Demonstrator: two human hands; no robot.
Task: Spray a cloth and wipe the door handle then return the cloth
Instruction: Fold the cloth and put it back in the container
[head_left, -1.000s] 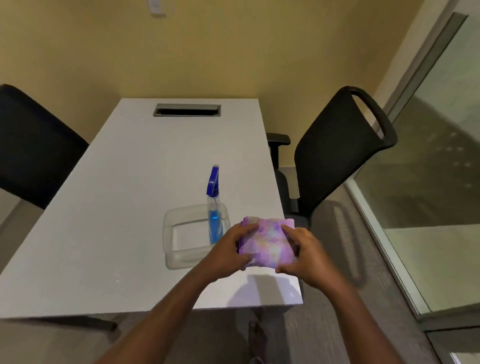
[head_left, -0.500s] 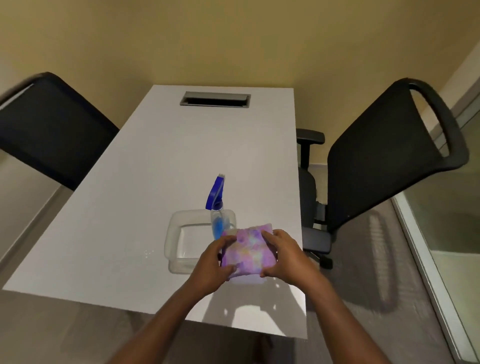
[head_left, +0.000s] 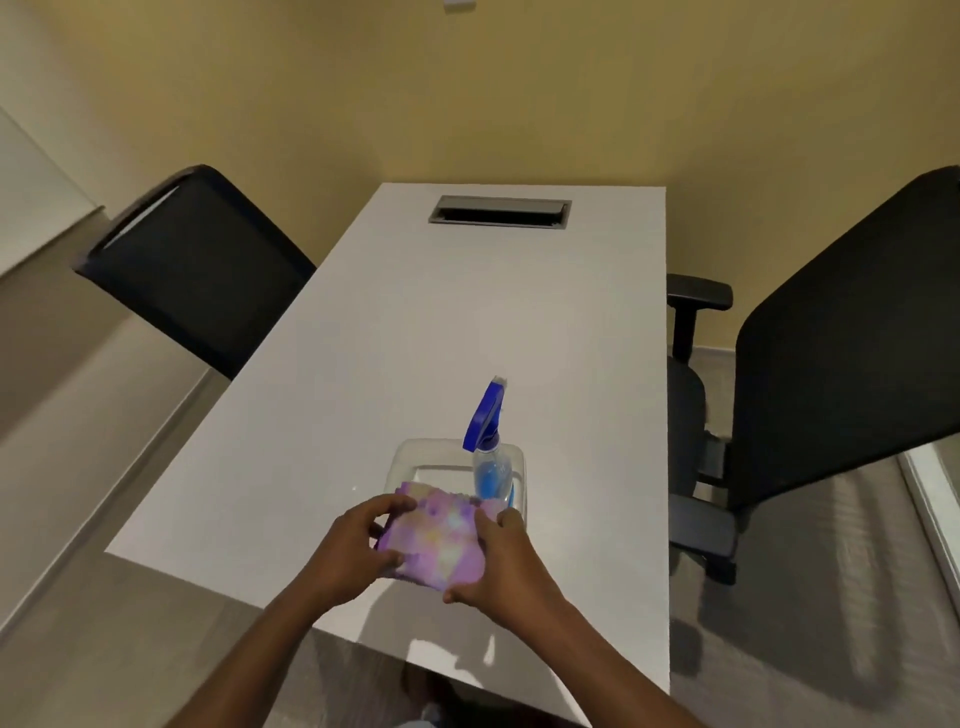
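The folded purple-and-pink cloth (head_left: 434, 545) sits between your two hands at the near end of the white table (head_left: 395, 332), over the near edge of the clear tray (head_left: 410, 457); whether it already rests in the tray or is just above it cannot be told. Your left hand (head_left: 358, 551) pinches its left edge, thumb below and fingers curled over the top; your right hand (head_left: 498, 566) grips the right edge the same way. This looks like the return step, so keep the fold square, lower it flat into the open left part of the tray, and release both edges together. The blue-topped spray bottle (head_left: 488, 457) stands upright in the tray's right side, just beside your right fingers; keep clear of it so it does not tip.
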